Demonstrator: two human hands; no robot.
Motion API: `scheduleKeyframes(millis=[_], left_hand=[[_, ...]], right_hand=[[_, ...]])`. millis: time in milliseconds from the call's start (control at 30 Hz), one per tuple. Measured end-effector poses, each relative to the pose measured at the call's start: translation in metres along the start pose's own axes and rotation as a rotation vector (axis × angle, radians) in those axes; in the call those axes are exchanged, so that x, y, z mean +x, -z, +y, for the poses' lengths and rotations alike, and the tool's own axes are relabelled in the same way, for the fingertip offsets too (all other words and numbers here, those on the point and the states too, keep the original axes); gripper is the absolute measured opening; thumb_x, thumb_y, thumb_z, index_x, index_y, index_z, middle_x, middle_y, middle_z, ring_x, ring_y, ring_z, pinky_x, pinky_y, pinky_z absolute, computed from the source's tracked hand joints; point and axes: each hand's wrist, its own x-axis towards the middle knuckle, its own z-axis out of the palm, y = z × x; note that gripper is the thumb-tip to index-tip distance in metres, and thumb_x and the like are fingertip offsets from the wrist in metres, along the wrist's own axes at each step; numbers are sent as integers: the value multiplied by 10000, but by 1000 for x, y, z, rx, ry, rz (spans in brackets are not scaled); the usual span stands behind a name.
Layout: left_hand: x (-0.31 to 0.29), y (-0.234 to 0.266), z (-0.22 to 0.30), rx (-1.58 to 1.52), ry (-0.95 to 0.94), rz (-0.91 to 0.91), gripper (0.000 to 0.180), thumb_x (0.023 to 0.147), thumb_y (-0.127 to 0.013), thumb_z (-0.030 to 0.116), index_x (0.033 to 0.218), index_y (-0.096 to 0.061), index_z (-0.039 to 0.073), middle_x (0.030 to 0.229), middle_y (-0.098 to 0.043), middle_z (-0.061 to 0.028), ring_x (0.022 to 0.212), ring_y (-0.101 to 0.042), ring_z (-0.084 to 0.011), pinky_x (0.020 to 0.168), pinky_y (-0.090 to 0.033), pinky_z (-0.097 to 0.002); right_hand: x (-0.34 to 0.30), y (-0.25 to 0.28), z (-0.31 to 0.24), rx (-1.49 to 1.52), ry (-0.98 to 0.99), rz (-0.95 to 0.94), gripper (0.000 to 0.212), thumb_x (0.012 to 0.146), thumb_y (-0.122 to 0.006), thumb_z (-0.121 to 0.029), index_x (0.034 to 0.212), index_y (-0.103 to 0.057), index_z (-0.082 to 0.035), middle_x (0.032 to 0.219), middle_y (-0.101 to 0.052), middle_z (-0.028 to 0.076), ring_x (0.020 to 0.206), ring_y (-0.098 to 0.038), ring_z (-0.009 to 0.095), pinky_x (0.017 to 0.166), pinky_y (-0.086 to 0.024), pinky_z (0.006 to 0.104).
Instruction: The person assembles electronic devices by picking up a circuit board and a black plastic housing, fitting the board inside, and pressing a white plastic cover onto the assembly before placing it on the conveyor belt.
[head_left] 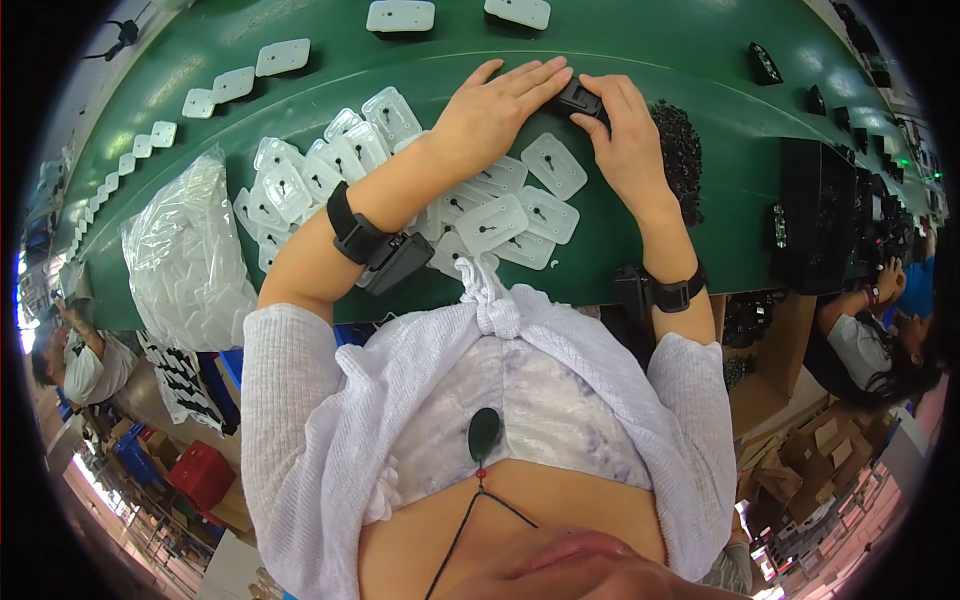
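Both my hands meet at the far middle of the green table (720, 110), around a small black plastic housing (577, 99). My right hand (630, 140) grips the housing between thumb and fingers. My left hand (505, 105) lies with fingers stretched out, their tips against the housing's left side. Part of the housing is hidden by my fingers. Beneath and beside my left forearm spreads a loose heap of translucent white plastic covers (492, 222), each with a small dark mark. A pile of tiny black parts (680, 160) lies just right of my right hand.
A clear bag of white pieces (190, 255) stands at the left. White-topped units (283, 57) line the far side, and black units (765, 63) lie at the far right. A black box (815, 215) stands right. Other people (880, 320) sit at both sides.
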Motion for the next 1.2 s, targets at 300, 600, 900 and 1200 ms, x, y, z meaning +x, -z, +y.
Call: scheduleKeyframes(millis=[300, 600, 900, 1200], left_hand=[[7, -7, 4, 110, -38, 86, 554, 801, -625, 132, 1324, -460, 54, 1359, -498, -82, 1173, -533, -227, 977, -407, -401], [33, 19, 10, -575, 464, -84, 384, 885, -597, 311, 1053, -622, -34, 909, -666, -191, 871, -625, -348, 778, -480, -392], [15, 28, 26, -621, 440, -62, 420, 940, -548, 346, 1094, -611, -40, 858, -665, -147, 760, -625, -188, 670, -487, -318], [8, 34, 50, -1054, 482, 185, 387, 924, -588, 152, 1267, -498, -1, 830, -631, -110, 602, -610, -142, 565, -500, -262]], right_hand=[[12, 13, 3, 98, -166, -120, 350, 781, -692, -76, 1112, -583, -38, 1026, -597, 107, 933, -595, 276, 816, -482, 326], [23, 23, 6, 750, -420, -50, 365, 882, -659, -201, 1190, -573, -25, 1102, -627, 96, 999, -584, 158, 882, -459, 285], [14, 22, -21, 878, -450, 21, 352, 893, -642, -131, 1206, -546, -2, 1099, -611, 91, 1031, -567, 150, 907, -450, 286], [6, 19, -28, 929, -399, 85, 297, 930, -607, -208, 1132, -564, 6, 1041, -620, 82, 957, -580, 136, 849, -470, 282]])
